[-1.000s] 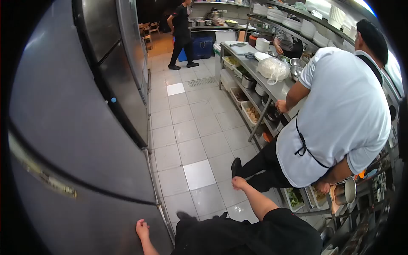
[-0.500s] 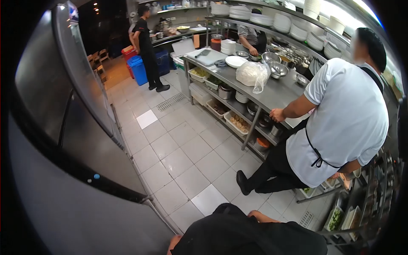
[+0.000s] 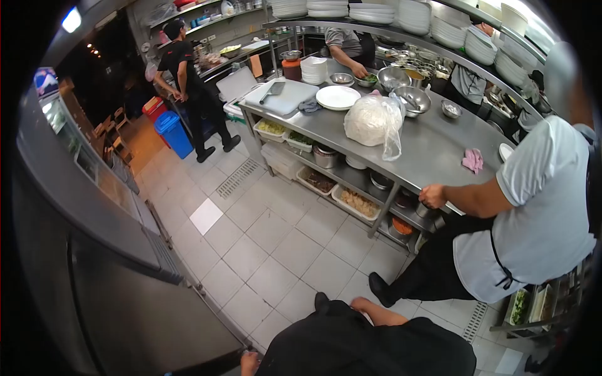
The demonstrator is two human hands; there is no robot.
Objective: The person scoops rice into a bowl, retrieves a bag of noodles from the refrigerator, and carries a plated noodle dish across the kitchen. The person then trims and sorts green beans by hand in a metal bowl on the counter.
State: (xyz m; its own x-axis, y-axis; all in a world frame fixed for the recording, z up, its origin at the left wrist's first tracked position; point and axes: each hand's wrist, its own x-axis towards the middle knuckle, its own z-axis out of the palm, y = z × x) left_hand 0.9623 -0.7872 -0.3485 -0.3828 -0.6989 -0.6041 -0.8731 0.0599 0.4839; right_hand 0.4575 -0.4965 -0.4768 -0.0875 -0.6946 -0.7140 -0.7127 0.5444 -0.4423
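Observation:
My left hand [image 3: 249, 362] hangs low beside my black shirt [image 3: 370, 341], near the steel fridge front. Only part of it shows, too little to read its fingers. On the other side, my right hand [image 3: 360, 305] is held in front of my body, its fingers mostly hidden behind the shirt. I see no object in either hand. One of my dark shoes [image 3: 321, 301] shows on the tiled floor just ahead.
Steel fridges [image 3: 125, 294] line my left. A steel worktable [image 3: 433, 150] bears a plastic bag [image 3: 374, 125], plates and bowls. A co-worker in a white shirt [image 3: 533, 232] stands close on the right, one hand at the table edge. A person in black [image 3: 182, 81] stands beside a blue bin [image 3: 174, 133].
My view has shifted forward, so the worktable and bins look nearer. The co-worker in white now appears farther right. A pink cloth has come into view on the table.

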